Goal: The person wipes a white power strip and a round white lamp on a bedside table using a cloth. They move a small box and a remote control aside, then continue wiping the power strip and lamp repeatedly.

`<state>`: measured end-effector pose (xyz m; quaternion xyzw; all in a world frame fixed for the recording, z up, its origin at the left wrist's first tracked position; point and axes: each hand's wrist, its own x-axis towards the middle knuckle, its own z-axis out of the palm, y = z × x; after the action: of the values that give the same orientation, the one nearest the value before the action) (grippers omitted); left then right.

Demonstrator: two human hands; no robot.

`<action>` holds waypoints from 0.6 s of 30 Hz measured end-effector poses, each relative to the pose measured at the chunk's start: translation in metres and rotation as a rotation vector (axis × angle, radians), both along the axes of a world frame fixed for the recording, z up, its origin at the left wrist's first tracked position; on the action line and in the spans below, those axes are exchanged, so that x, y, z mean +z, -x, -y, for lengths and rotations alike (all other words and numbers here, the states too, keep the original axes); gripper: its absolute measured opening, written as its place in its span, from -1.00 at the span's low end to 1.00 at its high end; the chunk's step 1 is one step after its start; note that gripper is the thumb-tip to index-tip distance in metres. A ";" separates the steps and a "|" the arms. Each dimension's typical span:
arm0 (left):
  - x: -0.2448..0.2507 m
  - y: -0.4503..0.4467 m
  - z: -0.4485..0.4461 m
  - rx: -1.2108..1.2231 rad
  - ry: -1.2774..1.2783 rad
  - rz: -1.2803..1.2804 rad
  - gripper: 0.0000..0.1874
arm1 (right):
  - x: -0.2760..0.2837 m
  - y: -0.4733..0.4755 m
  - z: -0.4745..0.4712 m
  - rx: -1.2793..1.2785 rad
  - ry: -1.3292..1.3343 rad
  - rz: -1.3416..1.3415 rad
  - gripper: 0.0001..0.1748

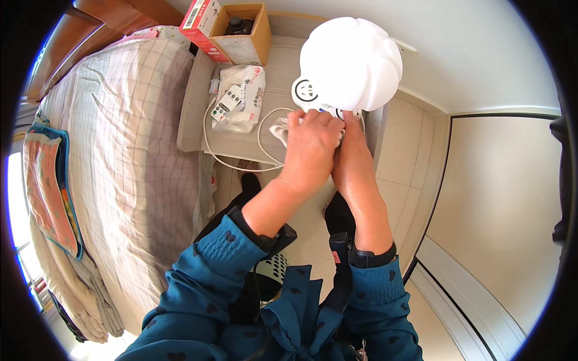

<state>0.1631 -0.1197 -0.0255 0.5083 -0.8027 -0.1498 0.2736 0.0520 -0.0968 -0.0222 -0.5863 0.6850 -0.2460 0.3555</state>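
Note:
My left hand (311, 144) grips a crumpled white cloth (280, 130), whose loose end shows to its left. My right hand (354, 155) is right beside it, its fingers at a white object under the lamp; how they close is hidden. A white power socket unit (305, 90) stands at the foot of the lamp with a white lobed shade (352, 63). A white cable (226, 163) loops from the hands over the front edge of the wood-grain nightstand (280, 54). Two remote controls (226, 103) lie on a white plastic bag (253, 97).
An open cardboard box (244, 47) with a dark bottle and a red-and-white box (203, 27) stand at the back left. A bed with a checked cover (122, 135) is on the left. A wall and a pale cabinet panel (501, 180) are on the right.

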 end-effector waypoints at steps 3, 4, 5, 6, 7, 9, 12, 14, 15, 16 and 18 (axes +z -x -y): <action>-0.001 -0.001 -0.001 0.015 0.025 -0.046 -0.73 | -0.001 0.000 0.003 -0.044 -0.015 0.143 -0.26; -0.001 -0.004 0.001 0.026 0.022 -0.077 -0.74 | 0.000 0.001 0.001 0.014 0.000 -0.008 -0.27; -0.001 -0.007 0.004 0.056 0.019 -0.061 -0.74 | 0.001 0.002 -0.001 0.064 -0.005 -0.165 -0.27; -0.001 -0.011 0.007 0.087 0.037 -0.057 -0.74 | 0.002 0.004 -0.002 0.066 -0.008 -0.151 -0.28; -0.001 -0.012 0.009 0.111 0.049 -0.052 -0.73 | 0.003 0.004 -0.003 0.060 -0.030 -0.143 -0.28; 0.000 -0.012 0.010 0.104 0.050 -0.060 -0.73 | 0.002 0.005 -0.004 0.060 -0.030 -0.139 -0.29; 0.002 -0.003 0.003 0.052 0.021 -0.039 -0.71 | -0.004 0.002 -0.001 -0.004 0.009 0.055 -0.29; 0.002 0.001 -0.001 0.006 -0.032 -0.024 -0.67 | -0.008 0.001 0.002 -0.127 -0.035 0.310 -0.28; 0.002 0.001 -0.002 0.036 -0.033 -0.042 -0.67 | -0.009 0.000 0.003 -0.099 0.012 0.285 -0.28; 0.001 0.000 -0.001 0.038 -0.038 -0.060 -0.66 | -0.009 0.002 0.001 -0.033 0.036 0.118 -0.28; 0.000 -0.006 0.002 0.057 -0.015 -0.084 -0.69 | -0.007 0.005 -0.001 0.049 0.055 -0.083 -0.29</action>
<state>0.1689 -0.1221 -0.0250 0.5264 -0.7746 -0.1691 0.3072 0.0475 -0.0960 -0.0291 -0.6220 0.6776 -0.2315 0.3167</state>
